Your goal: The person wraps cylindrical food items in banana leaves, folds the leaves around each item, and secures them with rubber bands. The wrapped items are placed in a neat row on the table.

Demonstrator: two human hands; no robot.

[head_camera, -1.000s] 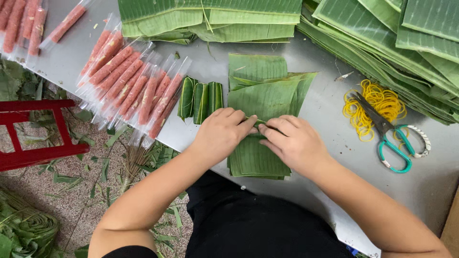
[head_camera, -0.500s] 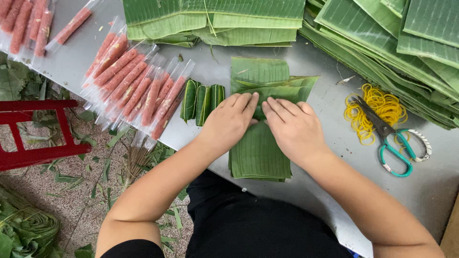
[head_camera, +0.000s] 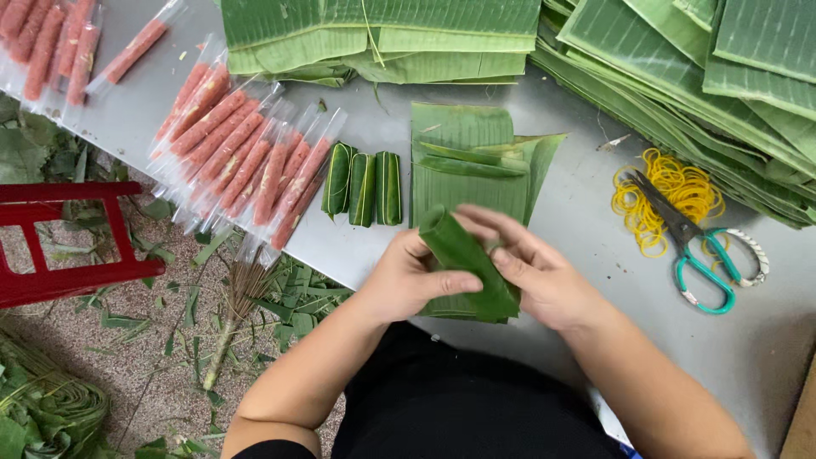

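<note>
Head view: both hands hold a rolled banana-leaf wrap (head_camera: 469, 259) just above the near edge of the grey table (head_camera: 561, 221). Left hand (head_camera: 408, 280) clamped on the roll's lower side, thumb laid across it. Right hand (head_camera: 540, 276) closed on the other side, fingers (head_camera: 489, 223) over the top end.

Landmark = the roll. Directly under and beyond it: flat stack of cut leaf pieces (head_camera: 472, 166). Just left of it: three finished leaf rolls (head_camera: 363, 187), side by side. Further left: row of pink sausages in clear sleeves (head_camera: 246, 161). Right of it, well apart: yellow rubber bands (head_camera: 671, 200) w/ teal-handled scissors (head_camera: 693, 246) lying on them. Beyond it, far edge: folded leaf bundles (head_camera: 382, 34). Far left, off the table: red stool (head_camera: 59, 238) on a scrap-strewn floor.
</note>
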